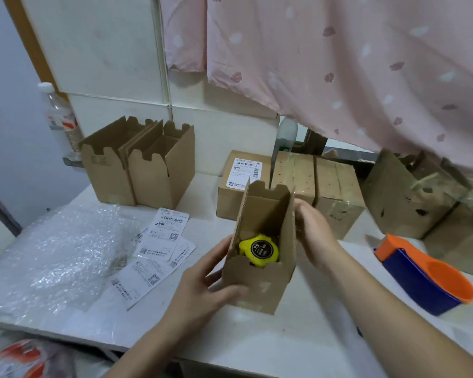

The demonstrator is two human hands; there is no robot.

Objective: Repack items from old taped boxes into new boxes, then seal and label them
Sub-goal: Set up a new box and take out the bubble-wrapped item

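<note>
Centre of the frame, on the white tabletop: a new cardboard box, upright, all four top flaps raised. Down inside it, a yellow tape measure, round black label facing up. Gripping the box at its lower left corner, the left hand, thumb across the front face and fingers curled along the left wall. Laid against the outside of the right flap, the right hand, fingers fairly straight, tips hidden behind the cardboard. Left of the box, a fan of printed shipping labels lying loose, and beyond them, toward the left edge, a crumpled sheet of bubble wrap. Upper left of the tabletop, two more open boxes of the same kind, side by side and touching, flaps up, with a clear plastic bottle behind them. Just behind the held box, a sealed box bearing a white label on top. To its right, a row of old taped boxes, worn and glossy with tape, then a torn box at the far right. Lower right, a tape dispenser in orange and blue, lying on the tabletop apart from both hands. Across the top right, a pink patterned cloth hanging down.
</note>
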